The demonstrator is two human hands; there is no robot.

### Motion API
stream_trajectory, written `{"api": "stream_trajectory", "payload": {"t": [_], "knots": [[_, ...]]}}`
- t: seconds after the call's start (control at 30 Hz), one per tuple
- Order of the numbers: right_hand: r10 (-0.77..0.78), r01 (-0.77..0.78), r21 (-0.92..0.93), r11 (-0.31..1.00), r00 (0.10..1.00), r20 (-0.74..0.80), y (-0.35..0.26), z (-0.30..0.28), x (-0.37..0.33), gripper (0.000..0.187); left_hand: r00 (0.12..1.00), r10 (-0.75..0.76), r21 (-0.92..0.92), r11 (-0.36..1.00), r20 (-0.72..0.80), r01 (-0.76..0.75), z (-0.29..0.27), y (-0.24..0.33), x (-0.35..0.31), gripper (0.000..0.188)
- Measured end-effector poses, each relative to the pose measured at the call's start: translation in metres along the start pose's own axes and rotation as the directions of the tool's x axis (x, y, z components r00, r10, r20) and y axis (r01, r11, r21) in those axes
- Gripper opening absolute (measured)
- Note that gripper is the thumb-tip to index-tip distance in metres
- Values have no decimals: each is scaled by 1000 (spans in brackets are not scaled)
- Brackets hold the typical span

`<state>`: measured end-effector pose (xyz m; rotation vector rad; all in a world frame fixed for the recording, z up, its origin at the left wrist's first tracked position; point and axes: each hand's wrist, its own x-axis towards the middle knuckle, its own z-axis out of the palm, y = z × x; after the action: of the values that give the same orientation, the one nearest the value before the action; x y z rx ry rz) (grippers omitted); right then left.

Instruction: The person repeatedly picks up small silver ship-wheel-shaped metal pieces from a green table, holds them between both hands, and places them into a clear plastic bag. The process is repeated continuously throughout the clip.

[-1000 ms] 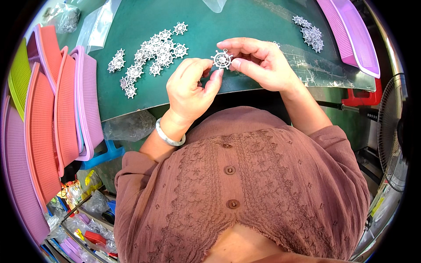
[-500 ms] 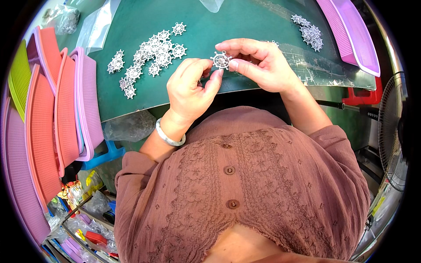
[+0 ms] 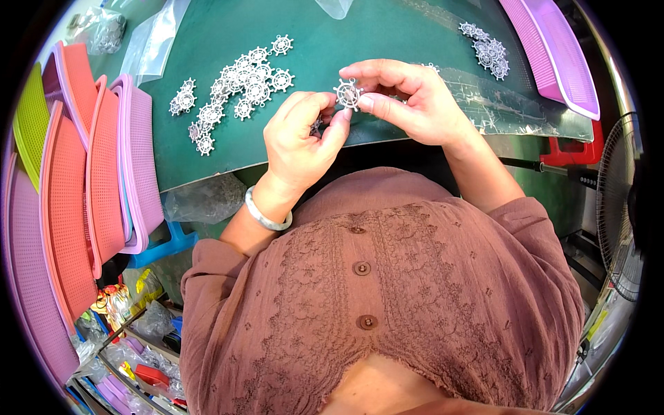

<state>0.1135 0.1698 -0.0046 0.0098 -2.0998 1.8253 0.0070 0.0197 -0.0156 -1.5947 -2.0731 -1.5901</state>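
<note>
Between my two hands, above the table's near edge, is a small silver ship's-wheel charm (image 3: 348, 93). My left hand (image 3: 301, 137) pinches its lower left side between thumb and fingers; another bit of silver metal shows in the curl of that palm. My right hand (image 3: 419, 102) holds the charm's right side with the thumb, the index finger arched over its top. Left of my hands, a loose heap of the same charms (image 3: 243, 77) lies on the green table (image 3: 387, 34), with a small cluster (image 3: 182, 98) beside it. Several more charms (image 3: 490, 55) lie at the far right.
Stacked pink, purple and green plastic baskets (image 3: 66, 207) stand at the left. A purple basket (image 3: 553, 59) sits at the right table edge, near a fan (image 3: 618, 207). Clear plastic bags (image 3: 158, 45) lie at the back left. Clear tape (image 3: 498, 104) covers the table's near right part.
The charm has turned slightly between my fingers, and its face now shows more fully. My hands have barely moved; the heaps are unchanged.
</note>
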Motion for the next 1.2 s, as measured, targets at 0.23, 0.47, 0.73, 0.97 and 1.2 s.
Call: {"api": "stream_trajectory", "payload": {"t": [0.23, 0.47, 0.73, 0.97, 1.2], "knots": [[142, -134, 131, 982, 988, -56, -6, -5, -2, 20, 999, -26, -34, 999, 23, 27, 3, 3, 3, 16], [72, -156, -163, 974, 900, -431, -17, -77, -6, 21, 938, -328, -196, 918, 114, 345, 9, -11, 0, 12], [-221, -434, -812, 392, 812, -541, 8, -164, -32, 26, 872, -447, -391, 779, 200, 490, 13, -9, 8, 11], [-215, -111, -836, 537, 941, -262, -7, -110, -32, 33, 885, -418, -327, 823, 206, 465, 12, -11, 5, 12], [-15, -120, -789, 603, 987, -162, -2, -76, -34, 45, 883, -417, -362, 805, 216, 469, 11, -11, 5, 12]]}}
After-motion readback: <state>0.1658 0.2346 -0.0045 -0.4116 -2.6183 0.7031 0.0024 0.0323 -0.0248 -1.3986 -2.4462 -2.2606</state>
